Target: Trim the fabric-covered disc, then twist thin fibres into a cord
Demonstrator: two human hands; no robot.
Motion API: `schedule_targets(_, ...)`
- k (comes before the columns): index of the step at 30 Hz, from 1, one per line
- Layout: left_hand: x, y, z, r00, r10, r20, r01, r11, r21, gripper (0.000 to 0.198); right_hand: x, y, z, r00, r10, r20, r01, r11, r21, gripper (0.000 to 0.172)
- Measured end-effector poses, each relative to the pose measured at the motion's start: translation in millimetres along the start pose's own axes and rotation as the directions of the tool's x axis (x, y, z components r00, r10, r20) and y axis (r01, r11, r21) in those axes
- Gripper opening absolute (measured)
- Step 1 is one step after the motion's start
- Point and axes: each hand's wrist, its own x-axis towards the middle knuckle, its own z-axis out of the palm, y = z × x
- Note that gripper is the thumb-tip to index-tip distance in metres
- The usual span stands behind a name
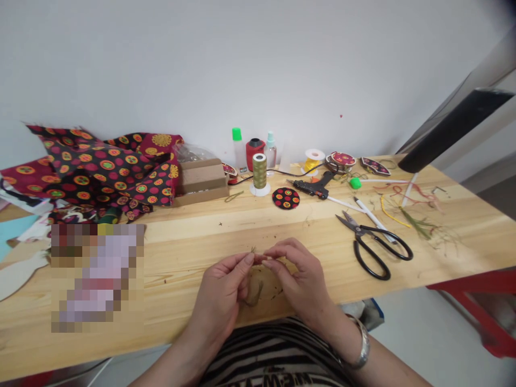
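My left hand (pixel 226 282) is closed in a pinch on olive-green thread (pixel 257 294); short ends poke up above the fingertips and a looped bunch hangs below them. Facing it, my right hand (pixel 300 277) also pinches with thumb and forefinger, its tips nearly meeting those of the left. What lies between the right fingertips is too small to make out. Beyond the hands stand a spool of olive thread (pixel 259 173) and a round patterned fabric disc (pixel 286 198). Black-handled scissors (pixel 365 239) lie with blades parted to the right of my right hand.
Patterned cloth (pixel 108 166) is heaped at the left by a cardboard box (pixel 203 180). A glue gun (pixel 312 186), a white pen (pixel 374 220), yellow cord spool (pixel 313 162) and loose threads (pixel 419 223) lie right of centre. A black cylinder (pixel 455 129) rises at the far right.
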Motion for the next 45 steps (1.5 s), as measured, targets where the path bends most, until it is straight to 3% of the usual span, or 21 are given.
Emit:
schedule_targets(4, -0.1, 0.7, 1.9, 1.000, 0.008, 0.008, -0.008, 0.999, 0.034, 0.025, -0.2, -1.3, -0.1, 0.998, -0.053, 0.035, 0.055, 0.997, -0.062, 0.010)
schedule_targets(9, -1.1, 0.8, 5.3, 1.000, 0.016, 0.009, -0.016, 0.999, 0.029, 0.022, -0.7, 0.5, 1.8, 0.996, -0.094, -0.007, 0.093, 0.993, -0.075, 0.007)
schedule_targets(19, -5.1, -2.1, 4.7, 0.997, 0.052, 0.055, -0.060, 0.986, 0.153, 0.019, 5.5, 3.2, -0.5, 0.999, 0.040, -0.012, -0.039, 0.996, 0.078, 0.011)
schedule_targets(28, -6.5, -2.2, 3.7, 0.993, -0.002, 0.116, -0.016, 0.987, 0.160, 0.024, 9.2, 4.5, -3.1, 0.987, 0.163, -0.007, -0.160, 0.979, 0.129, 0.017)
schedule_targets(31, -6.1, -0.1, 4.1, 0.994, -0.025, 0.106, 0.014, 0.995, 0.100, 0.026, 11.5, 5.0, -6.8, 0.960, 0.271, 0.074, -0.280, 0.941, 0.192, 0.018)
schedule_targets(34, -5.3, -0.3, 4.0, 0.990, -0.050, 0.129, 0.041, 0.996, 0.073, 0.028, 12.4, 6.0, -9.7, 0.892, 0.377, 0.249, -0.444, 0.837, 0.321, 0.016)
schedule_targets(37, -5.0, -1.7, 4.0, 0.987, -0.066, 0.150, 0.056, 0.996, 0.067, 0.028, 12.0, 7.8, -10.2, 0.830, 0.399, 0.389, -0.542, 0.741, 0.396, 0.023)
schedule_targets(45, -7.5, -0.6, 3.7, 0.987, -0.058, 0.150, 0.044, 0.995, 0.095, 0.023, 14.2, 8.9, -8.7, 0.799, 0.393, 0.455, -0.594, 0.636, 0.494, 0.017)
